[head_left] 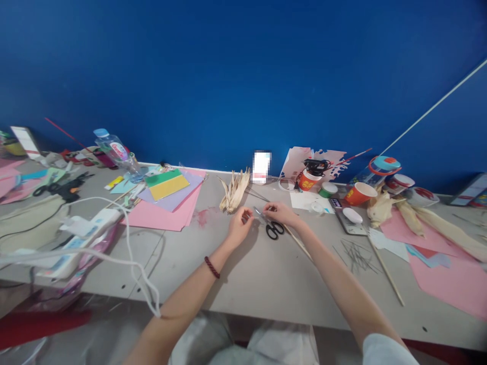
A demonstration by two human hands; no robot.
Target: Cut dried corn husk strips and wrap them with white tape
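Dried corn-husk bundle (236,191), on tabletop (247,284) behind left hand (241,223): we'd expect light, brittle; take gathered base. Left hand fingers curled, contents unclear. Scissors (274,230) just beside right hand (282,214); fingers bent, we can't tell grip.

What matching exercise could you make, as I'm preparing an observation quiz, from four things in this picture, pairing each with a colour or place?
Things:
1. Scissors near the hands
2. Husk bundle
3. Bracelet
4. Labelled bottle

Descriptions:
A. Dark red
B. Topped with a light blue cap
C. Black-handled
D. Just beyond the left hand

Pairs: 1-C, 2-D, 3-A, 4-B
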